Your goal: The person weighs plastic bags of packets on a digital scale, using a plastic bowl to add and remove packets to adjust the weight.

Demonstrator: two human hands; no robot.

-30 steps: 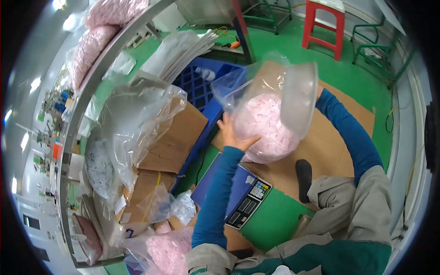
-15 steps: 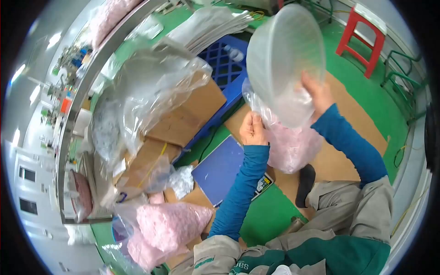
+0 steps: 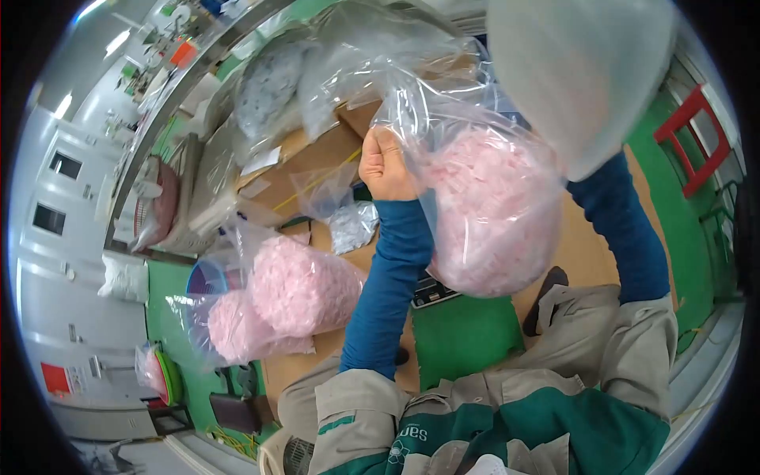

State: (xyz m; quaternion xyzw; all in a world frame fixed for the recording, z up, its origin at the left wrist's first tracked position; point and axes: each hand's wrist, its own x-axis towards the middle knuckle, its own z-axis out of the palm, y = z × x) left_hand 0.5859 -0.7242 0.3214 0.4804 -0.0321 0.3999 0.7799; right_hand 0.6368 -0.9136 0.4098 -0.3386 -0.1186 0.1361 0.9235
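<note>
Now the bag hangs higher; left hand clenches its plastic; tub hides right hand, grip unclear.

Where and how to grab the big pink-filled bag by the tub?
Best by the loose plastic above the fill, coming from the picture's left, where the left hand grips the bag. That part gathers into folds; the filled body bulges round with no edge to grip. The tub crowds the upper right.

Partial "sa…" lettering on green-grey jacket
</note>
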